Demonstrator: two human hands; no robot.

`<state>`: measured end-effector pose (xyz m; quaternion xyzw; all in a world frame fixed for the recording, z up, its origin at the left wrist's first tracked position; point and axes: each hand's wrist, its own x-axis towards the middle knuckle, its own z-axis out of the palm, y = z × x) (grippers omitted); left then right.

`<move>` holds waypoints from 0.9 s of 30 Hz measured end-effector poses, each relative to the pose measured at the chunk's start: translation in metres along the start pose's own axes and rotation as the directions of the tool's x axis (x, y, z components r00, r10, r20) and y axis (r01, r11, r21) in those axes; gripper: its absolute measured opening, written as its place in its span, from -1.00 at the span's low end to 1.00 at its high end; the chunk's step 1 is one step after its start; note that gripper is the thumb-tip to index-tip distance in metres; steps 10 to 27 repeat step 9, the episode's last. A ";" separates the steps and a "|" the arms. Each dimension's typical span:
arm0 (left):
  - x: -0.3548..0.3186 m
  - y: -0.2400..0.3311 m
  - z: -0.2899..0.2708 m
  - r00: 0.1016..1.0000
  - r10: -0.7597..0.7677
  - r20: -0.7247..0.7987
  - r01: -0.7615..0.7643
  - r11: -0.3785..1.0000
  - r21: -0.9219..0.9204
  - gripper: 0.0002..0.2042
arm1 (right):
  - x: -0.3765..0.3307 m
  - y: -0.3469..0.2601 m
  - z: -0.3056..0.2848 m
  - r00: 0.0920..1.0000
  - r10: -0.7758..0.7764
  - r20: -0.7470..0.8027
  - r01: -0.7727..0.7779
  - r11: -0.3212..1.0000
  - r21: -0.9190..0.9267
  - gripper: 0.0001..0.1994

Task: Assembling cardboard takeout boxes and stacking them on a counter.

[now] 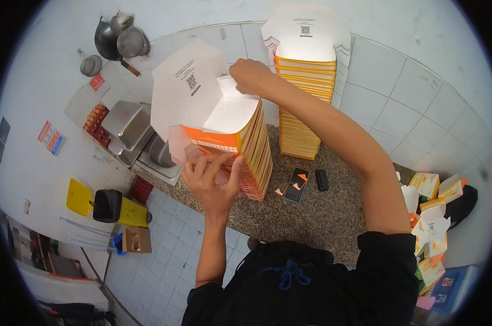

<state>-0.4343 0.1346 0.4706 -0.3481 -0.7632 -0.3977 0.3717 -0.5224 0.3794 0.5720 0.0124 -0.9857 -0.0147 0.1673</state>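
Observation:
A tall stack of nested takeaway boxes (255,157), orange outside and white inside, stands on the speckled counter in front of me. Its top box (232,111) is spread, with a wide white lid flap (189,81) tilted up at the left. My right hand (250,77) is closed at that box's far wall; its fingertips are hidden. Against the near orange side rests my left hand (210,176), fingers apart and thumb by the corner. Behind to the right rises a second stack of boxes (306,87) with yellow edges.
A phone (296,185) with orange scraps and a small black object (322,180) lie on the counter (327,217). Folded boxes (433,228) pile up at the right. Metal pans (127,125) and eggs (96,124) stand at the left, above a yellow bin (132,212).

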 end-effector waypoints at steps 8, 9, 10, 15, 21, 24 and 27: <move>0.013 -0.007 0.006 1.000 0.013 -0.025 -0.015 0.997 -0.076 -0.91 | -0.047 -0.044 -0.026 0.969 -0.191 -0.156 0.245 0.809 0.534 -0.63; 0.012 -0.005 0.006 1.000 0.011 -0.026 -0.013 0.997 -0.079 -0.91 | -0.049 -0.044 -0.028 0.970 -0.191 -0.154 0.244 0.811 0.532 -0.63; 0.012 -0.005 0.006 1.000 0.011 -0.026 -0.013 0.997 -0.079 -0.91 | -0.049 -0.044 -0.028 0.970 -0.191 -0.154 0.244 0.811 0.532 -0.63; 0.012 -0.005 0.006 1.000 0.011 -0.026 -0.013 0.997 -0.079 -0.91 | -0.049 -0.044 -0.028 0.970 -0.191 -0.154 0.244 0.811 0.532 -0.63; 0.012 -0.005 0.006 1.000 0.011 -0.026 -0.013 0.997 -0.079 -0.91 | -0.049 -0.044 -0.028 0.970 -0.191 -0.154 0.244 0.811 0.532 -0.63; 0.012 -0.005 0.006 1.000 0.011 -0.026 -0.013 0.997 -0.079 -0.91 | -0.049 -0.044 -0.028 0.970 -0.191 -0.154 0.244 0.811 0.532 -0.63; 0.012 -0.005 0.006 1.000 0.011 -0.026 -0.013 0.997 -0.079 -0.91 | -0.049 -0.044 -0.028 0.970 -0.191 -0.154 0.244 0.811 0.532 -0.63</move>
